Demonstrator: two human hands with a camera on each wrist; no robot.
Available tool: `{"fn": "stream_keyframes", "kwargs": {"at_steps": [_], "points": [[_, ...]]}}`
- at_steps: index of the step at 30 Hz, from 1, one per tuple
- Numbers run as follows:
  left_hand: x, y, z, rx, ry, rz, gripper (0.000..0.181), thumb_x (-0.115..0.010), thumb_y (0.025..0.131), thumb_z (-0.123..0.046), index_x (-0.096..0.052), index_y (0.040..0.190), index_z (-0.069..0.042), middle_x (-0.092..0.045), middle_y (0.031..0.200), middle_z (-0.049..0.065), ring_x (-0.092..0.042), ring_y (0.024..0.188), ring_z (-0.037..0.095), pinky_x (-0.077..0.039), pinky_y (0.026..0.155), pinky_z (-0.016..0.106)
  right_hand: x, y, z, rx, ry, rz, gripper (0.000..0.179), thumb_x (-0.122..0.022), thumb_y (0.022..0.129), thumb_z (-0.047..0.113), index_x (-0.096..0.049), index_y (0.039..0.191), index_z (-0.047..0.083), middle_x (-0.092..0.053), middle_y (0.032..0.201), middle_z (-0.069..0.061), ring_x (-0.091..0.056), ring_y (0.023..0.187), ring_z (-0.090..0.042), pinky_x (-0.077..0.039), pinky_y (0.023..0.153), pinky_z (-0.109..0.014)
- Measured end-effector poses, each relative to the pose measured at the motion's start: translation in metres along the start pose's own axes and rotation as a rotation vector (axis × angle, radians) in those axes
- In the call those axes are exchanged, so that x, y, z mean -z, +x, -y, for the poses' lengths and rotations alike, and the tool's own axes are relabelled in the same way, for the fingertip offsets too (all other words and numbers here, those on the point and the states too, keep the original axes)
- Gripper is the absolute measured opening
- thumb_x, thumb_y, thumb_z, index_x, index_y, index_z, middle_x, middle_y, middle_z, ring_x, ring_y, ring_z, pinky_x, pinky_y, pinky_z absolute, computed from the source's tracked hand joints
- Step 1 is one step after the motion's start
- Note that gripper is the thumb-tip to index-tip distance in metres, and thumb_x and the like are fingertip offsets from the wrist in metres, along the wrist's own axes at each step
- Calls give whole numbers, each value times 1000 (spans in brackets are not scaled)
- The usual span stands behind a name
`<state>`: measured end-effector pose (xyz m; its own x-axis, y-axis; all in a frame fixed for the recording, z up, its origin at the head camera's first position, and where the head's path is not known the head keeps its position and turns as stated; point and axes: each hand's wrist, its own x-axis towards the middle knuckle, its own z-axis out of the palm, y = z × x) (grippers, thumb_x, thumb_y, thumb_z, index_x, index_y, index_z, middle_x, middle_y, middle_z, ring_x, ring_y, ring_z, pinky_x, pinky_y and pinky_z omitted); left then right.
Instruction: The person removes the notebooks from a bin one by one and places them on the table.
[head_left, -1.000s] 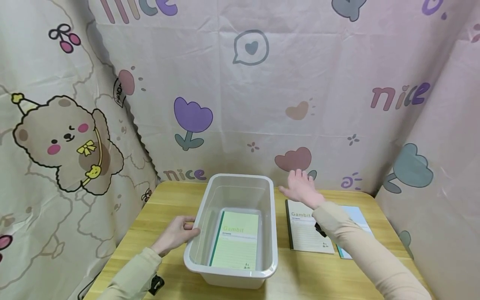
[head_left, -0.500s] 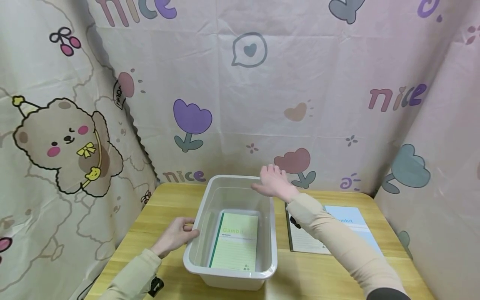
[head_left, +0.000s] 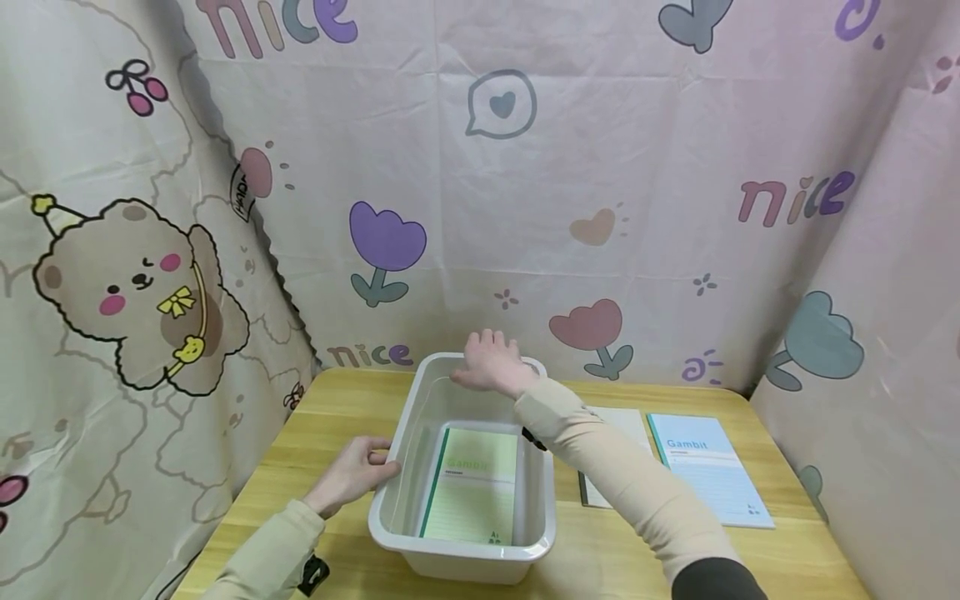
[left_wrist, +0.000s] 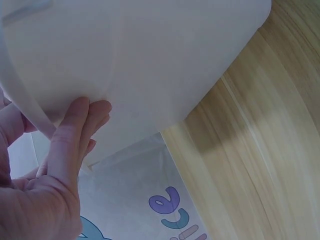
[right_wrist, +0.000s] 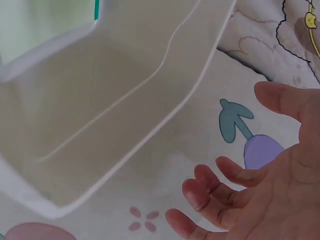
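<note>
A pale plastic storage bin [head_left: 480,562] stands on the table, with a green notebook [head_left: 471,487] lying flat on its floor. My left hand [head_left: 352,475] pinches the bin's left rim, thumb over the inner side and fingers against the outer wall; the left wrist view shows these fingers [left_wrist: 70,142] on the wall. Above the far end of the bin is my right hand [head_left: 491,365], fingers loosely spread and nothing in them. In the right wrist view its palm [right_wrist: 280,195] faces the bin's rim with a gap between.
Right of the bin lie a white notebook [head_left: 596,493] with a dark spine, partly hidden by the right sleeve [head_left: 615,475], and a blue notebook [head_left: 708,467]. A patterned cloth [head_left: 660,125] hangs behind the wooden table [head_left: 637,554] and along both sides.
My right hand has moved left from above the white notebook to the bin's far rim. The blue notebook has come into full view. The left hand keeps its hold on the rim.
</note>
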<state>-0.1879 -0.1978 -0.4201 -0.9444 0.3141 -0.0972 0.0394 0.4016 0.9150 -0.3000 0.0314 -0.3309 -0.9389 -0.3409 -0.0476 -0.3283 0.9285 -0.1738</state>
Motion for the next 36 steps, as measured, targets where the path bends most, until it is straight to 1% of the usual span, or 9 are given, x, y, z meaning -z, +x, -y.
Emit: {"fn": "stream_keyframes", "kwargs": {"at_steps": [6, 9, 12, 15, 19, 26, 32, 36], "points": [[-1, 0, 0, -6, -8, 3, 50, -58, 94, -2, -44, 133, 25, -67, 114, 38, -71, 100, 47, -66, 78, 45, -19, 12, 12, -39, 8, 36, 67, -60, 93, 51, -49, 137, 1, -52, 140, -20, -46, 134, -36, -39, 115, -53], [-1, -1, 0, -6, -11, 0, 50, -59, 93, -2, -45, 133, 25, -68, 113, 37, -72, 100, 47, -66, 78, 44, -31, 17, 16, -63, 7, 53, 68, -57, 94, 50, -49, 139, 1, -52, 142, -20, -47, 135, -35, -41, 114, -53], [-1, -2, 1, -4, -10, -5, 50, -59, 93, -2, -45, 133, 25, -69, 112, 37, -72, 98, 46, -66, 78, 44, -42, 21, 18, -74, 18, 61, 67, -58, 92, 49, -50, 139, 1, -53, 142, -20, -47, 136, -35, -41, 114, -53], [0, -2, 2, -3, -5, -5, 50, -58, 93, -2, -44, 134, 25, -69, 112, 36, -73, 98, 44, -66, 78, 45, -51, 23, 19, -68, 36, 58, 69, -60, 91, 49, -50, 139, 0, -52, 143, -21, -47, 136, -35, -41, 115, -54], [0, -1, 2, -6, -9, 0, 50, -57, 94, -2, -44, 135, 24, -68, 115, 37, -72, 100, 45, -66, 79, 46, -62, 24, 18, -56, 66, 64, 75, -64, 90, 51, -47, 141, -2, -50, 147, -23, -46, 137, -37, -40, 116, -56], [-1, -2, 1, 5, -10, -10, 49, -59, 94, -2, -45, 134, 23, -68, 114, 36, -73, 100, 45, -66, 79, 46, -85, 26, 9, -36, 68, 100, 79, -63, 92, 51, -42, 147, -2, -46, 152, -24, -43, 142, -39, -37, 120, -56], [-2, -3, 0, 0, -21, -4, 50, -58, 94, -1, -44, 134, 24, -67, 115, 37, -72, 101, 46, -65, 80, 46, -95, 26, 6, -11, 57, 107, 81, -64, 92, 51, -41, 147, -3, -45, 152, -25, -43, 142, -39, -37, 120, -55], [-2, -3, -1, -1, -23, -7, 51, -58, 93, -1, -44, 135, 24, -66, 117, 39, -70, 103, 49, -66, 80, 46, -103, 28, 3, -17, 58, 99, 82, -67, 90, 52, -42, 147, -3, -46, 152, -25, -44, 142, -39, -36, 121, -55]]}}
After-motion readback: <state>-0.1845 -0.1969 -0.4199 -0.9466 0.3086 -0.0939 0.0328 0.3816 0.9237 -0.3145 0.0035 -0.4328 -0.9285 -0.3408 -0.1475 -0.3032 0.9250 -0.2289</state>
